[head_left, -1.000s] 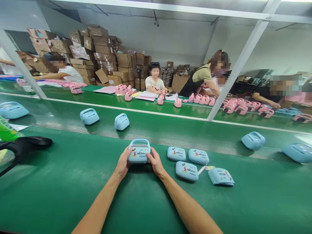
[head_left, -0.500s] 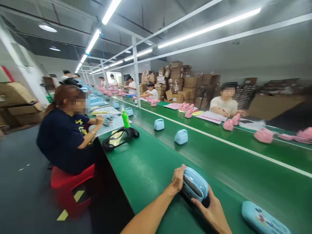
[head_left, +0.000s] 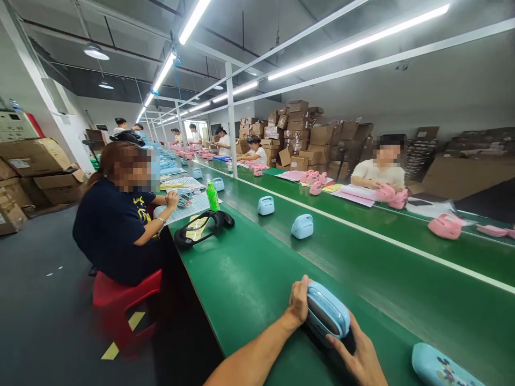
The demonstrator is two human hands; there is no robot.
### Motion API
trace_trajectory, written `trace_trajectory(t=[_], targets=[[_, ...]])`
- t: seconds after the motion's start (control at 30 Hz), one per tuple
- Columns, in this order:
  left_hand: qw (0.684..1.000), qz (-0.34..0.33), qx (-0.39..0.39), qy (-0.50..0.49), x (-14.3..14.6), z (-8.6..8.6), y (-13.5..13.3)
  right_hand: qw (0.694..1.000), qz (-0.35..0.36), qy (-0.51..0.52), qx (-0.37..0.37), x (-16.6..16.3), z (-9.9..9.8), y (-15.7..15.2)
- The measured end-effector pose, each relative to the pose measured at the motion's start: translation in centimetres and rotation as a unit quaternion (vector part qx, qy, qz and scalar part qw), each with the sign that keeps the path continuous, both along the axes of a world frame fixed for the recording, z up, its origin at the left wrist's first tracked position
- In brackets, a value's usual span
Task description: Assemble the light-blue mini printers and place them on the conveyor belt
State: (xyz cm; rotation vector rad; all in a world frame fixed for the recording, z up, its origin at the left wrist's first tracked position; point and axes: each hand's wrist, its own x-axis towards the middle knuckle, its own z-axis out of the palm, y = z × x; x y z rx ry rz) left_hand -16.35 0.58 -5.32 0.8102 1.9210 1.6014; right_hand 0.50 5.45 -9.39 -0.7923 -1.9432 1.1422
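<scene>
A light-blue, glossy, rounded plastic case (head_left: 330, 306) with a dark panel along its side is held low over the green table in front of me. My left hand (head_left: 299, 300) grips its far left end, fingers wrapped around the edge. At the near right end, my right hand (head_left: 356, 346) closes on it, thumb against the lower side. What lies under the case is in shadow. To the right, another light-blue case (head_left: 440, 364) with a cartoon mouse picture lies at the frame's bottom edge, touched by neither hand.
Two small blue cases (head_left: 302, 226) stand on the green belt (head_left: 386, 268) ahead. A black headset with straps (head_left: 201, 228) and a green bottle (head_left: 212, 197) sit at the left. A co-worker (head_left: 120, 214) sits on a red stool (head_left: 124, 295); pink cases (head_left: 446, 226) line the far side.
The view has shifted slightly, so most things appear a little further right. Both hands keep hold of the blue case. The co-worker across the belt now has hands on a pink case.
</scene>
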Motion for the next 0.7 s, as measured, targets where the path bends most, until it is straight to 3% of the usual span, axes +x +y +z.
trace_trajectory(t=[0.2,0.47,0.7], targets=[[1.0,0.025,0.016,0.004,0.0,0.3,0.2,1.0,0.002,0.004,0.008,-0.2,0.1,-0.3],[0.995,-0.071,0.068,-0.005,-1.2,2.5,0.1,0.996,0.037,0.032,0.081,-1.2,3.2,-1.4],[0.99,-0.102,0.092,0.009,-1.8,2.9,0.9,0.997,0.032,0.004,0.073,-1.5,4.0,-1.0]])
